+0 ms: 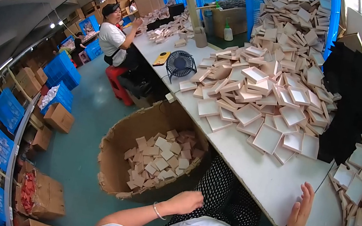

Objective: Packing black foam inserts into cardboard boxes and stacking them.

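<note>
My left hand [187, 202] hovers over my lap beside the big carton, its fingers curled in and nothing showing out of them. Above the near part of the white table [270, 182], my right hand [302, 209] is raised with its fingers stretched out and apart, holding nothing. Ahead of it lies a large heap of shallow pale pink box trays [267, 138], many with their white insides up. Several more box trays [355, 188] lie heaped to the right. In the open cardboard carton [106, 167] at my left is a pile of similar small pieces [163, 153].
A small dark fan [181, 64] and a yellow device [161, 59] stand on the table's left edge. Black material [349, 104] lies right of the heap. Farther off, a person [115, 38] sits on a red stool [119, 85]. Blue crates [61, 70] line the left.
</note>
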`<state>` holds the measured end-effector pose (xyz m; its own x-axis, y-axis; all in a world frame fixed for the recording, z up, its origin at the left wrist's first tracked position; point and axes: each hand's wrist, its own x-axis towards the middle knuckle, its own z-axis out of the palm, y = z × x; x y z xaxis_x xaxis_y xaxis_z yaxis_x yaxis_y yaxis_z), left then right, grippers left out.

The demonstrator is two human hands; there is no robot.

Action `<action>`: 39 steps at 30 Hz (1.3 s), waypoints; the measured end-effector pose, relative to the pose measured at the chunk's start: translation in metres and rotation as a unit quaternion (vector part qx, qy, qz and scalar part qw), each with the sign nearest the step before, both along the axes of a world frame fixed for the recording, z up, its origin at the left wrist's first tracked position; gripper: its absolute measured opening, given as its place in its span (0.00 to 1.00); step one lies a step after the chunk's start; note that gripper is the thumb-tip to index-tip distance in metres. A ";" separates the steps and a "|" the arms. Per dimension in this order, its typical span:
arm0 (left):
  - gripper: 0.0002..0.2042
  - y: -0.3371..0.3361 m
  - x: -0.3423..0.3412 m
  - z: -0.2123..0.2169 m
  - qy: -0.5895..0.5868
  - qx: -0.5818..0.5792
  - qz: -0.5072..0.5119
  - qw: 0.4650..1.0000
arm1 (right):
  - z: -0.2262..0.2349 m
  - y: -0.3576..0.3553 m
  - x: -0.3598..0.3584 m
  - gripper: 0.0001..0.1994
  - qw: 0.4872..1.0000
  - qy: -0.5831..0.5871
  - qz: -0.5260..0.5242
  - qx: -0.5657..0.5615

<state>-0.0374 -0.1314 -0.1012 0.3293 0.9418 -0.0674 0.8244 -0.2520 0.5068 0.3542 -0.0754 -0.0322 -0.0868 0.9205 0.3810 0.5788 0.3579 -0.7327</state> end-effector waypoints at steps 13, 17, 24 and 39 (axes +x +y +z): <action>0.06 -0.058 -0.010 0.011 -0.155 -0.227 -0.086 0.958 | 0.000 0.000 -0.004 0.30 1.000 -0.010 -0.005 -0.012; 0.06 -0.057 -0.011 0.015 -0.164 -0.246 -0.072 0.953 | -0.006 0.000 0.000 0.29 1.000 -0.019 -0.014 -0.015; 0.10 -0.043 -0.013 0.008 -0.160 -0.247 -0.096 0.951 | -0.008 0.000 0.002 0.27 0.999 -0.016 -0.025 -0.031; 0.18 -0.001 0.021 -0.011 -0.063 -0.172 -0.005 0.983 | -0.005 -0.004 -0.004 0.29 0.985 -0.165 -0.006 -0.038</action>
<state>-0.0161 -0.1325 -0.1118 0.3646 0.8667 -0.3403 0.7481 -0.0550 0.6613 0.3502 -0.0791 -0.0370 -0.1825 0.9473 0.2633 0.7944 0.2999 -0.5282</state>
